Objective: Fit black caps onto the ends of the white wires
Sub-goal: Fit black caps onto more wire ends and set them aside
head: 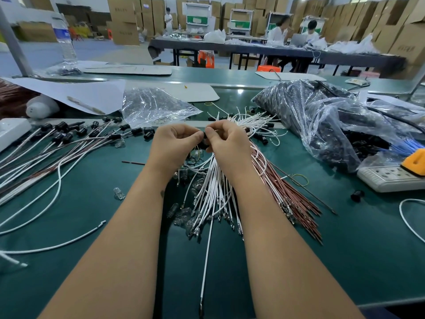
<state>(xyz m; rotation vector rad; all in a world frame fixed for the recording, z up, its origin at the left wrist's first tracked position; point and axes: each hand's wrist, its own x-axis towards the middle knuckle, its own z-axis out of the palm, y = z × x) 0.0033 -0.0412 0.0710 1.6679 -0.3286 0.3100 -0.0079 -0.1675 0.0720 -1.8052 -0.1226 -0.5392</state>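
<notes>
Hands — left hand (171, 143), right hand (226, 143) — pinch one black cap (205, 135)

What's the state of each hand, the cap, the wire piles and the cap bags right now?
left hand: pinches the black cap
right hand: pinches the black cap
black cap: held between both hands' fingertips
uncapped white wires: loose pile under the hands
capped wires: laid out at left
large bag of caps: open, lying on its side
water bottle: upright

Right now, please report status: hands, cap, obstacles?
Left hand and right hand both pinch one black cap. White wires heaped directly beneath. Wire end hidden by fingers.
</notes>
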